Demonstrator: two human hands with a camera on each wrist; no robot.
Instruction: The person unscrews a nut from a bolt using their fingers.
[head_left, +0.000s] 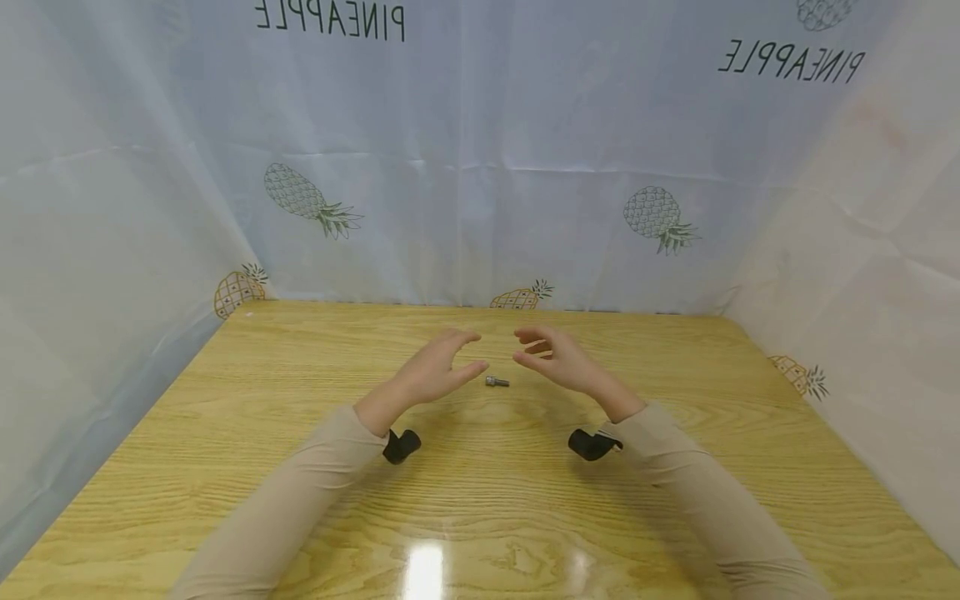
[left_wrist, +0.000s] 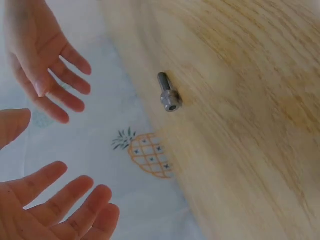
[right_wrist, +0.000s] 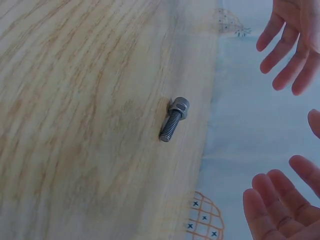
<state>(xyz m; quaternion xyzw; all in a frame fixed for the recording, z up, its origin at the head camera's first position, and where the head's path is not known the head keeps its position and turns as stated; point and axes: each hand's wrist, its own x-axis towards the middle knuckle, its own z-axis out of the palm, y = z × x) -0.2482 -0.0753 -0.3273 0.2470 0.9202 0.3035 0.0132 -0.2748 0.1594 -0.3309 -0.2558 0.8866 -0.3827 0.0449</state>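
A metal socket-head bolt [head_left: 497, 382] lies on its side on the wooden table, between and a little below the two hands. In the right wrist view its threaded shank shows, and what looks like a nut [right_wrist: 178, 110] sits against the head. My left hand [head_left: 438, 367] hovers over the table to the left of the bolt, fingers relaxed and holding nothing. Opposite it, my right hand [head_left: 558, 360] is held up with loosely bent, empty fingers. Neither hand touches the bolt. Both palms face each other across a gap, as the left wrist view also shows.
The wooden table [head_left: 480, 508] reaches back to a pale curtain [head_left: 465, 233] printed with pineapples, which also hangs along both sides. A black camera mount [head_left: 402, 447] is on the left wrist and another black mount [head_left: 590, 444] is on the right wrist.
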